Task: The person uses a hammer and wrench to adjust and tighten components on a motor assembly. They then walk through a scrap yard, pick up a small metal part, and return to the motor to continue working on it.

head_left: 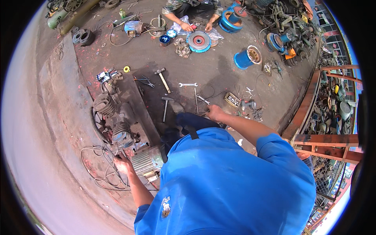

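My left hand (123,163) is closed beside the air compressor (122,133), between its finned cylinder and the grey ribbed electric motor (147,162). What its fingers hold, if anything, I cannot make out. By my knee my right hand (215,112) is closed, with a thin dark piece seeming to stick out of it to the left; its kind is unclear. Just beyond that hand lie a combination wrench (203,99) and a thin rod (196,102). Farther off are an open-end wrench (188,84), two hammers (163,81) (165,109) and pliers (145,81).
Loose cable (102,181) coils left of the motor. A cordless drill (248,105) and a tool box (232,99) lie to the right. Ahead, another person's hands (187,27) work over a blue-rimmed disc (199,41). A blue cylindrical housing (247,57) and a scrap heap (288,23) stand beyond.
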{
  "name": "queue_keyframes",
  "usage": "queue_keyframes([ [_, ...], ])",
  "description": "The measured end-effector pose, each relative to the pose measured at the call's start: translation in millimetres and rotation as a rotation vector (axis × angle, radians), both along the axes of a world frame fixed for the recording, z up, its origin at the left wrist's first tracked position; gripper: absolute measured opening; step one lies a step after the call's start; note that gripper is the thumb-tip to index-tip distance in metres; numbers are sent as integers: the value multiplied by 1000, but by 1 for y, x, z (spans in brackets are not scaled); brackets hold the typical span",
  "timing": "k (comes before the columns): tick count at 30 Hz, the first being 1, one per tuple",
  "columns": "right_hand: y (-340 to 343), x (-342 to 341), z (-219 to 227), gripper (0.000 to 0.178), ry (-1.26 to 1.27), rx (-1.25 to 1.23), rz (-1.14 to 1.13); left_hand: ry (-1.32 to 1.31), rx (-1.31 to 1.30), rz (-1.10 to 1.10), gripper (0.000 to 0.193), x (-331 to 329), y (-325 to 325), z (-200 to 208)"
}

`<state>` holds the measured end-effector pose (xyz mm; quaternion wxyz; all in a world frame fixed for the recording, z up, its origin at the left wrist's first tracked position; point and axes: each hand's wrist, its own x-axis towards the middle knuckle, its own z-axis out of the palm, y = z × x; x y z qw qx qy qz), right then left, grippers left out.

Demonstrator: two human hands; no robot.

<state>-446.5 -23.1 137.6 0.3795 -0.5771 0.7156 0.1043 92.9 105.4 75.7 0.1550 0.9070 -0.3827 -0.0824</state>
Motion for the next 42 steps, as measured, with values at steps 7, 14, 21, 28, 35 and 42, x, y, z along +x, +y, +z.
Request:
queue_keyframes([
  [7,-8,11,7,39,-43,-22,-16,1532,-423,667,31,28,-5,-32],
  [14,-12,12,8,42,20,-23,77,-45,105,-103,43,-5,-9,29],
  [21,-15,23,-9,39,12,3,125,1582,-541,1010,29,35,-24,-15],
  [28,-29,196,30,36,-304,-2,414,1059,-592,744,25,19,8,-47],
  [35,-3,383,-38,44,-538,11,571,43,-120,161,27,-16,1,6],
  [42,15,477,-58,40,-810,463,-129,1607,-487,1012,31,14,-24,8],
])
